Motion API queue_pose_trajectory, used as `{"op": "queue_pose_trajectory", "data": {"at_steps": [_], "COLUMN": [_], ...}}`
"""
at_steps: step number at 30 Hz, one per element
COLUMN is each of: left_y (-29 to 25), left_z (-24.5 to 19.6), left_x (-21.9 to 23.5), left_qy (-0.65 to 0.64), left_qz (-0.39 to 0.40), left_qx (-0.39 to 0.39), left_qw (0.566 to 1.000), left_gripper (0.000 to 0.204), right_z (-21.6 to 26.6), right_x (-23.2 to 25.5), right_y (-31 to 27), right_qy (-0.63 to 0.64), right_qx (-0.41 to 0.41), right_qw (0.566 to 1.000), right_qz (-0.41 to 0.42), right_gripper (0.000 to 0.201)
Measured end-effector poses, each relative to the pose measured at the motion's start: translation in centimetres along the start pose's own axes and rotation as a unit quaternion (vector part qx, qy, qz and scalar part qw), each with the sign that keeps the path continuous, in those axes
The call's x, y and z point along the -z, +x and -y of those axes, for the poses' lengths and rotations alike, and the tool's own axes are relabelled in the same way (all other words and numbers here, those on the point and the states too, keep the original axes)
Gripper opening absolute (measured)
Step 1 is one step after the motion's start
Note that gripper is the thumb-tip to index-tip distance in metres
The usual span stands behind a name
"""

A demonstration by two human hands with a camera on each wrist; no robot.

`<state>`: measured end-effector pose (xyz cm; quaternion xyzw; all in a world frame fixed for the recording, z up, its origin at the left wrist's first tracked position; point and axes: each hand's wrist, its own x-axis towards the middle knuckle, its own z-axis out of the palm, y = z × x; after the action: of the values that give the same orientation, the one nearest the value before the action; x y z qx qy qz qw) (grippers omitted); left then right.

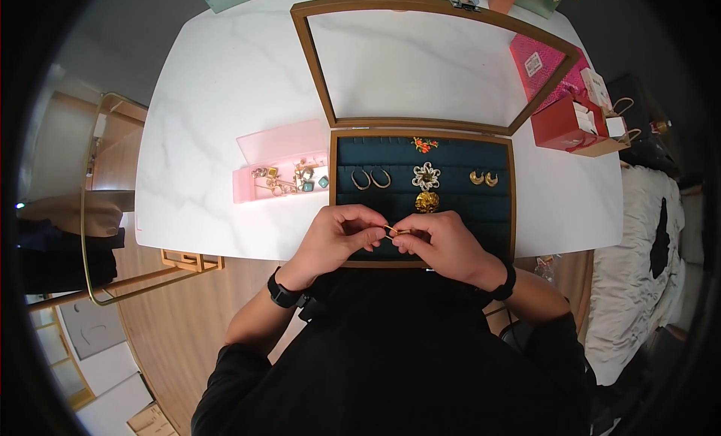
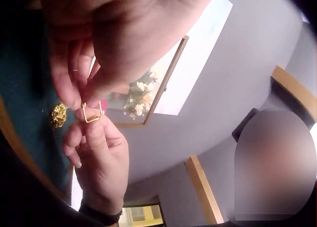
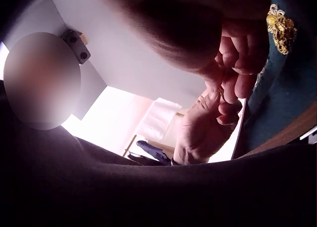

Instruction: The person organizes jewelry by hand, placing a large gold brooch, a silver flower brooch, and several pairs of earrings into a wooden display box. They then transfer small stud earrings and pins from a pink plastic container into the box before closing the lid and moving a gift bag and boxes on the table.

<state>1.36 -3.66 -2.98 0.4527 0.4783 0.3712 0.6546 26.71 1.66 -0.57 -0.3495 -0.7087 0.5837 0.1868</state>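
Observation:
Close over the front of a jewelry box [image 1: 466, 218], my left hand [image 1: 330, 237] and right hand [image 1: 447, 244] meet fingertip to fingertip. Between them they pinch a thin gold, square-cornered hoop earring [image 2: 93, 120], partly covered by fingers. The left wrist view shows its two straight sides pointing up toward the left fingertips. On the box's dark teal lining lie a gold brooch [image 1: 427, 202], a silver flower brooch [image 1: 426, 176] and a red-orange brooch [image 1: 425, 144]. A pair of silver hoops [image 1: 372, 179] sits left of them, and gold hoops [image 1: 484, 178] sit right.
The box's wooden-framed clear lid [image 1: 315, 68] stands raised behind it. Left of the box, a pink case [image 1: 244, 187] holds several jewelry pieces. A red box [image 1: 556, 128] and a pink package [image 1: 552, 57] stand at the right of the white marbled table [image 1: 203, 120].

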Motion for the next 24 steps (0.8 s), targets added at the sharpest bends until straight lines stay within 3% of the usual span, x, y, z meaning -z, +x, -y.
{"op": "queue_pose_trajectory", "data": {"at_steps": [4,10,12,13,16,24], "left_y": [0.3,0.9,1.1,1.2,1.1,0.6], "left_z": [-0.2,-0.7,-1.0,-0.9,-1.1,-1.5], "left_x": [-0.1,0.6,0.7,1.0,1.3,2.3], "left_qy": [-0.011,-0.072,-0.242,-0.251,-0.291,-0.314], "left_qz": [0.006,0.016,0.005,0.019,0.015,0.018], "left_qx": [-0.026,0.016,0.092,0.087,0.087,0.042], "left_qw": [1.0,0.997,0.966,0.964,0.953,0.948], "left_gripper": [0.013,0.021,0.03,0.042,0.049,0.046], "right_z": [0.4,-0.3,-0.1,0.0,-0.3,-1.0], "right_x": [0.0,0.0,0.4,0.6,1.1,1.2], "right_y": [0.2,0.7,0.7,0.7,0.7,0.5], "right_qy": [0.012,0.095,0.1,0.105,0.131,0.124], "right_qx": [0.002,-0.034,-0.049,-0.065,-0.088,-0.075], "right_qw": [1.0,0.994,0.993,0.992,0.987,0.989], "right_qz": [-0.017,-0.035,-0.036,-0.038,-0.029,-0.018], "right_gripper": [0.017,0.019,0.021,0.023,0.025,0.024]}}
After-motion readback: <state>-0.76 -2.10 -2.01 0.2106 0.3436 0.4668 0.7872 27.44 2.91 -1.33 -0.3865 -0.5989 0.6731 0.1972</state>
